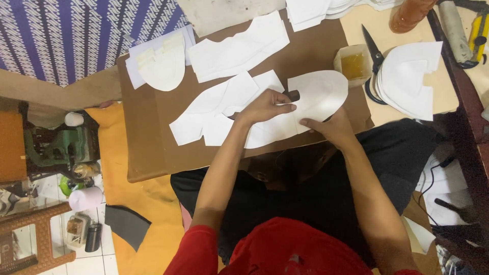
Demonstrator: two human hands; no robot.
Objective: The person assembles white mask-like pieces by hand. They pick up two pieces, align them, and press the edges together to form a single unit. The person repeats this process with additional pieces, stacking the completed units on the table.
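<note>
My left hand (265,108) grips a small dark tool (292,95) and presses it onto a white cut piece with a rounded end (321,91). That piece lies on a brown cardboard sheet (147,137). My right hand (326,127) rests on the lower edge of the same white piece, fingers spread flat. To the left of my hands lies another white shaped piece (209,114), overlapping the first. More white pieces (239,48) lie farther back on the cardboard.
A small tub of yellowish glue (353,63) and black scissors (374,53) sit right of the cardboard, beside a stack of white pieces (410,79). A rounded white piece (163,66) lies back left. A green machine (61,145) stands at left.
</note>
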